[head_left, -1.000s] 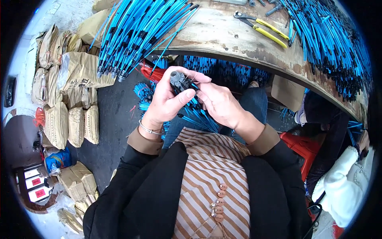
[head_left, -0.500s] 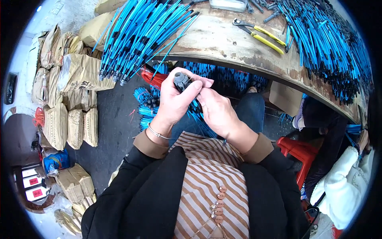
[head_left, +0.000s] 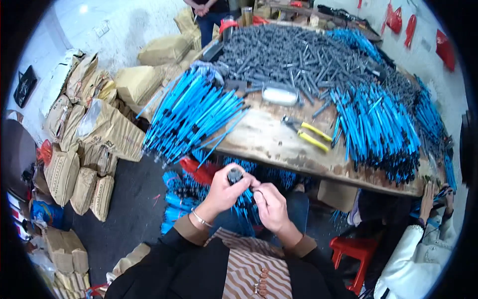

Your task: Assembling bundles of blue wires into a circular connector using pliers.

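My left hand is wrapped round a bundle of thin blue tubes with dark grey ends. The grey ends stick up above the thumb, and the blue lengths slant down toward my lap. Close beside it, my right hand is closed with its thumb pressed on the curled fingers; what it pinches, if anything, is too small to make out. Both hands are over my lap, just in front of the wooden table.
On the table lie yellow-handled cutters, a clear plastic box, blue tube piles and a heap of grey parts. Brown sacks stand left. A red stool and a white-sleeved co-worker are at right.
The view has tilted up, so more of the table and the room beyond shows. My right hand has drawn slightly away from the bundle, which stays in my left hand.
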Motion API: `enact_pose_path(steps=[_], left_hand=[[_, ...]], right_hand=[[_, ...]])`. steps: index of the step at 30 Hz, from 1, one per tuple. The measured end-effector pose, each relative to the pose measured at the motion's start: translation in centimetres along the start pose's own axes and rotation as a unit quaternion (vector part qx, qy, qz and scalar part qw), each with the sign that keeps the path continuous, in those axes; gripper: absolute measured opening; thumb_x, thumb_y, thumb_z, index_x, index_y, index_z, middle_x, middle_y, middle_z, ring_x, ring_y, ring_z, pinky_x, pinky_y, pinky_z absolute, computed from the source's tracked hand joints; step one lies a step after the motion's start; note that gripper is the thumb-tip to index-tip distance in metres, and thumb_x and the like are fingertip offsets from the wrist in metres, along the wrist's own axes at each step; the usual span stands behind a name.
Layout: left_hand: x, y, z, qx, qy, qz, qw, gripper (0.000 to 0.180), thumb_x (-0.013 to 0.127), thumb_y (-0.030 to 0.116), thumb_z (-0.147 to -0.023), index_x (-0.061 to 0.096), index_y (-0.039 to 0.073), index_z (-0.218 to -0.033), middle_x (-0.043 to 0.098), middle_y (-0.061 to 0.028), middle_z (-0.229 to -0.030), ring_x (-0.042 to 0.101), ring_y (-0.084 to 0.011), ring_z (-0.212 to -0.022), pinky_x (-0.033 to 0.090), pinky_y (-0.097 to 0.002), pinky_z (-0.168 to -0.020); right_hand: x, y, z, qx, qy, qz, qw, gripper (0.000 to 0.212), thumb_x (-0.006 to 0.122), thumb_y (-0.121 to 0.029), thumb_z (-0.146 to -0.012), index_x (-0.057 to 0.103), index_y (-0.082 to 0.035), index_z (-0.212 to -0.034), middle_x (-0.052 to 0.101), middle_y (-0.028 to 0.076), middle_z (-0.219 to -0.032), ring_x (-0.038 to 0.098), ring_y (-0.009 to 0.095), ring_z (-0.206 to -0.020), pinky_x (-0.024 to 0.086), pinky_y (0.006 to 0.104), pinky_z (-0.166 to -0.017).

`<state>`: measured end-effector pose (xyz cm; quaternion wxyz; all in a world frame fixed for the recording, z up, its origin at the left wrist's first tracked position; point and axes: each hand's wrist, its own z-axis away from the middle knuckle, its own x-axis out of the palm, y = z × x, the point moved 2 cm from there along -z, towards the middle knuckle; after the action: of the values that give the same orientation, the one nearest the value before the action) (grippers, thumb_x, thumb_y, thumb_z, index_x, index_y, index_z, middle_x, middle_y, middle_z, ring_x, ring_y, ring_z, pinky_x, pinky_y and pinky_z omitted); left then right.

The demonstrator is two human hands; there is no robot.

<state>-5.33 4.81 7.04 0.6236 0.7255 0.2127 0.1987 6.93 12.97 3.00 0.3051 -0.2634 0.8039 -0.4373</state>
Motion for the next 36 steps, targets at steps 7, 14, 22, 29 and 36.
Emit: enact_pose_path(steps=[7, 14, 22, 29, 36], left_hand=[[0.9, 1.3, -0.1, 0.034, -0.042, 0.041, 0.998, 0.003, 0.057, 0.003, -0.08, 0.054, 0.002, -0.08, 0.066, -0.0098, -0.075, 0.06, -0.0143, -0.067, 0.048, -0.0244, -0.063], [0.3, 0.9, 0.3, 0.013, -0.056, -0.006, 0.998, 0.004, 0.055, -0.001, -0.08, 0.052, 0.002, -0.081, 0.067, -0.0128, -0.077, 0.064, -0.019, -0.07, 0.05, -0.0265, -0.066], [-0.5, -1.1, 0.2, 0.032, -0.055, -0.004, 0.998, 0.005, 0.055, -0.001, -0.08, 0.051, 0.002, -0.08, 0.066, -0.0124, -0.075, 0.063, -0.0185, -0.068, 0.05, -0.0254, -0.063], [-0.2, 0.6, -0.1, -0.009, -0.063, 0.061, 0.996, 0.003, 0.055, 0.0, -0.081, 0.052, 0.001, -0.081, 0.065, -0.0107, -0.073, 0.061, -0.0167, -0.065, 0.049, -0.025, -0.062], [0.3, -0.2, -0.9, -0.049, -0.099, 0.08, 0.991, 0.004, 0.054, 0.0, -0.081, 0.052, 0.002, -0.08, 0.065, -0.0126, -0.072, 0.061, -0.018, -0.065, 0.05, -0.0258, -0.063]], right_hand=[[-1.1, 0.2, 0.2, -0.018, -0.034, -0.054, 0.998, 0.011, 0.061, 0.0, -0.08, 0.063, 0.001, -0.091, 0.06, 0.01, -0.084, 0.056, 0.019, -0.068, 0.045, 0.0274, -0.061], [-0.8, -0.5, 0.4, 0.021, -0.038, 0.006, 0.999, 0.011, 0.06, 0.003, -0.077, 0.061, 0.001, -0.088, 0.06, 0.008, -0.081, 0.054, 0.018, -0.065, 0.043, 0.0262, -0.06], [0.3, 0.3, 0.6, 0.028, -0.032, -0.018, 0.999, 0.009, 0.062, 0.002, -0.076, 0.059, 0.001, -0.085, 0.06, 0.009, -0.077, 0.054, 0.021, -0.062, 0.044, 0.0284, -0.058], [0.5, -1.0, 0.7, -0.068, 0.015, 0.141, 0.988, 0.012, 0.062, 0.003, -0.072, 0.058, -0.001, -0.083, 0.058, 0.009, -0.073, 0.053, 0.023, -0.058, 0.044, 0.0297, -0.055], [0.5, -1.2, 1.5, -0.071, 0.061, 0.225, 0.97, 0.016, 0.065, 0.002, -0.07, 0.058, -0.004, -0.084, 0.057, 0.009, -0.072, 0.054, 0.026, -0.057, 0.045, 0.0319, -0.053]])
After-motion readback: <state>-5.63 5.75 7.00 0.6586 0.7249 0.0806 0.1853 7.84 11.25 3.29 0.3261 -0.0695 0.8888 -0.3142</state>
